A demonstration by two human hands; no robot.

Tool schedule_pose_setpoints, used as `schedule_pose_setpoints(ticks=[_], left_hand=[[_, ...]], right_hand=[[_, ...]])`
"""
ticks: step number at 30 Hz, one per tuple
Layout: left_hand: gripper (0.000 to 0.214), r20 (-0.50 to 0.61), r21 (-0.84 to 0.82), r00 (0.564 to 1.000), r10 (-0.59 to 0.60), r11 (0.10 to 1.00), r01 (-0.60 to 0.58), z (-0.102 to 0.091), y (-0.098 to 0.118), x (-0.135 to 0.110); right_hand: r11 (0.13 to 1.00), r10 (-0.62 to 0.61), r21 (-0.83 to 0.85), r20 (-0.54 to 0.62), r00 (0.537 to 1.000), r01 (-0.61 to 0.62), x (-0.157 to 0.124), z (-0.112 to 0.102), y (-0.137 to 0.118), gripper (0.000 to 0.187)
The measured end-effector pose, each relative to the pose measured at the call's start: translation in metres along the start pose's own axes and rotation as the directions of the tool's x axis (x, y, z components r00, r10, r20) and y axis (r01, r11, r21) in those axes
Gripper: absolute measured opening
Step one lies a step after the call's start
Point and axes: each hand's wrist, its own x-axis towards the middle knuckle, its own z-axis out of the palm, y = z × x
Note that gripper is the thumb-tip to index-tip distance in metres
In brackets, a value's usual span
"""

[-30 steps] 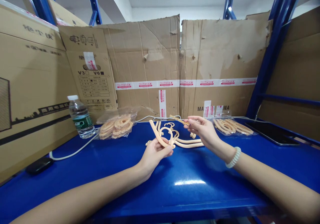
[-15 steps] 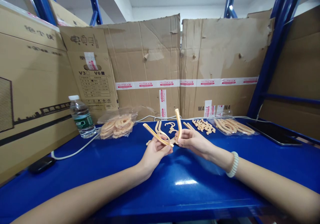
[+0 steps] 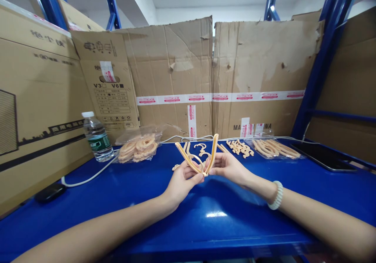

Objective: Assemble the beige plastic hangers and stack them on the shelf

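My left hand point(image 3: 185, 180) pinches a curved, grooved strip of pale wood point(image 3: 185, 156) by its lower end. Between the fingers of my right hand point(image 3: 227, 165) is a second curved wooden strip point(image 3: 214, 149), standing steeply. The lower ends of both strips meet between my fingertips, forming a V above the blue table. Whether the ends are joined or only touch, I cannot tell. Behind the hands lie small hook-shaped wooden pieces point(image 3: 202, 148) and more slim wooden strips point(image 3: 223, 148), partly hidden.
Left of the hands are a bag of curved wooden pieces point(image 3: 138, 148), a water bottle point(image 3: 98, 137) and a black device point(image 3: 50, 193). To the right lie small wooden pieces point(image 3: 240, 148), a bag of wooden loops point(image 3: 274, 148) and a black tablet point(image 3: 324, 157). Cardboard point(image 3: 176, 75) stands behind.
The right strip has turned and dropped a little, with its groove now facing me. Its lower end has come against the left strip's end. Both hands have shifted slightly right.
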Motion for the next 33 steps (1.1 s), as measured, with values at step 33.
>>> schedule_pose_setpoints(ticks=[33], left_hand=[[0.019, 0.245, 0.534, 0.968, 0.045, 0.827, -0.174, -0.089, 0.060, 0.057]], right_hand=[[0.664, -0.086, -0.728, 0.150, 0.985, 0.169, 0.004, -0.087, -0.041, 0.017]])
